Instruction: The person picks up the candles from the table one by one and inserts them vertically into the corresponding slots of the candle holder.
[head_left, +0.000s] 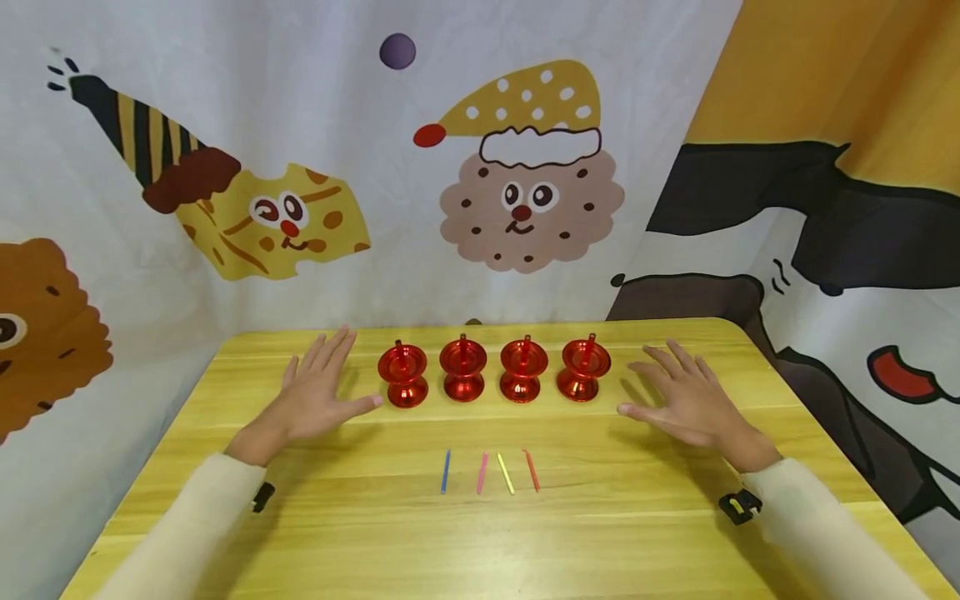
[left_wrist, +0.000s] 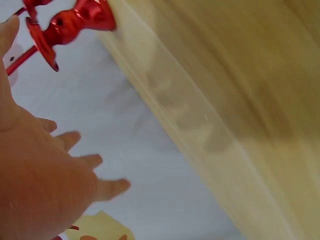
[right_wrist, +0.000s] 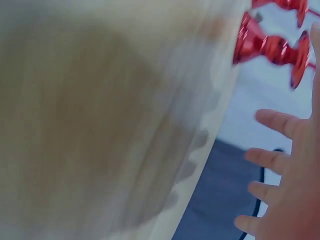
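Observation:
Several shiny red candle holders stand upright in a row on the wooden table. The leftmost holder is nearest my left hand, whose fingers are spread and hold nothing. At the row's other end, the rightmost holder is close to my right hand, also spread and holding nothing. Each holder has a thin upright stem in its dish. In front of the row lie a blue thin candle, a pink one, a yellow one and a red one, apart from each other.
Behind the table's back edge hangs a pale cloth printed with cartoon figures. A black strap piece is on the right wrist, and another on the left. In the left wrist view the table edge runs diagonally.

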